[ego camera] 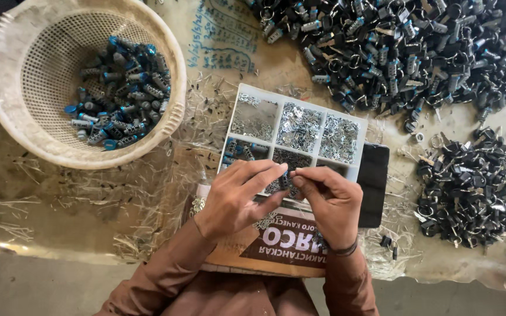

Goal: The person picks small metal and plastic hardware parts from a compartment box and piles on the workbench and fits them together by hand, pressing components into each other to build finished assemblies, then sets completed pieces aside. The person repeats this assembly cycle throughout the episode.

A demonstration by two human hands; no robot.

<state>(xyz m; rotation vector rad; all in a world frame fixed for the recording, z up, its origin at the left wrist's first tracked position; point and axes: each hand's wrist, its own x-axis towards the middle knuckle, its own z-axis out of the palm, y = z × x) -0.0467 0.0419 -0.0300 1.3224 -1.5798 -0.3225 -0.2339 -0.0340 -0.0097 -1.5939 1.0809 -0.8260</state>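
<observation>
While both hands' fingers (276, 169) pinch a small lock part (286, 178), metal shavings litter the plastic-covered table (89, 193).

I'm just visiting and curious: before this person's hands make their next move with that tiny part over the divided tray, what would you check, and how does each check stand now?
1. Small dark part pinched between both hands: ok, left hand and right hand meet on it.
2. Part's exact alignment: cannot tell, too small.
3. Compartment tray within reach: ok, directly under the fingers.
4. Tray compartments stocked with small metal pieces: ok.
5. Mesh basket upright, holding blue-tipped cylinders: ok.
6. Big pile of dark parts apart from the tray: ok.
</observation>
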